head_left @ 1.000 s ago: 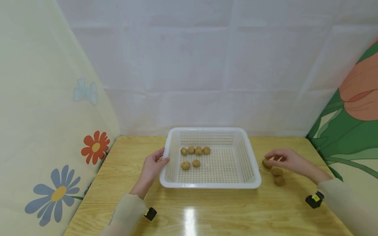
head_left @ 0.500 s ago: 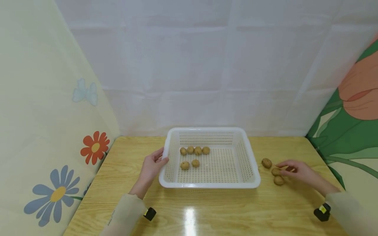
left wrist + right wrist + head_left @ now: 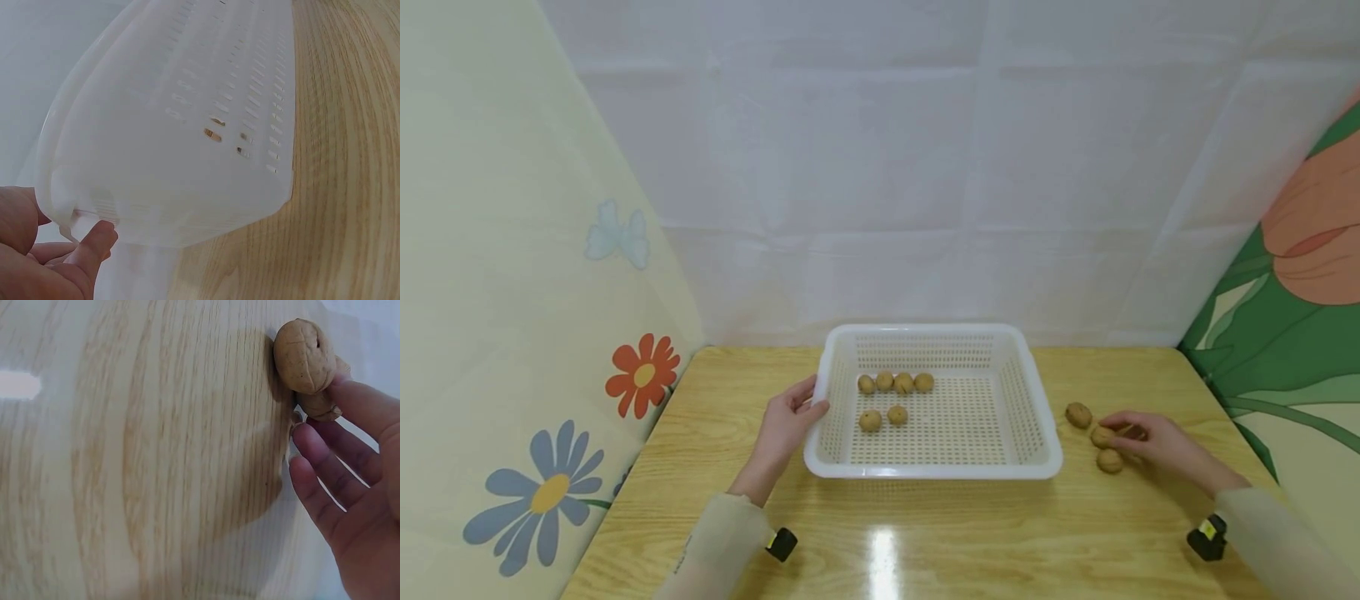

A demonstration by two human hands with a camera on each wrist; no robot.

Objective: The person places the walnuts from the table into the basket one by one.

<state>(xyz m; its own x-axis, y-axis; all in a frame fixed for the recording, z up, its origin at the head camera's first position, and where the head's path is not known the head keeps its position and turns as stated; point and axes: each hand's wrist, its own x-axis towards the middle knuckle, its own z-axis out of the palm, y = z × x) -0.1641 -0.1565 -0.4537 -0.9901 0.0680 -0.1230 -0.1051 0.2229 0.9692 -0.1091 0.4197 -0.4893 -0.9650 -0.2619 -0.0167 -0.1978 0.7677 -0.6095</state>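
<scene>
A white plastic basket (image 3: 925, 471) with slotted walls and floor stands on the table, several walnuts (image 3: 885, 382) lying in its left half. My left hand (image 3: 784, 429) grips its left rim, fingers outside and thumb over the edge; the left wrist view shows this hand (image 3: 65, 265) at the basket's end (image 3: 144, 156). Right of the basket lie 3 walnuts in a slanting row. With thumb and fingers, my right hand (image 3: 1157, 446) pinches the middle walnut (image 3: 1102, 437). In the right wrist view, the front walnut (image 3: 304, 356) partly hides that middle walnut (image 3: 320, 407).
The back walnut (image 3: 1078, 415) lies close to the basket's right wall. Beneath everything is a wood-grain table (image 3: 1000, 533). A white sheet (image 3: 880, 192) hangs behind it, with flower-patterned panels (image 3: 550, 333) at the left and right sides.
My right hand has moved from the back walnut, nearer the front, to the middle walnut, and its fingers have closed around it. The left hand and the basket have stayed put.
</scene>
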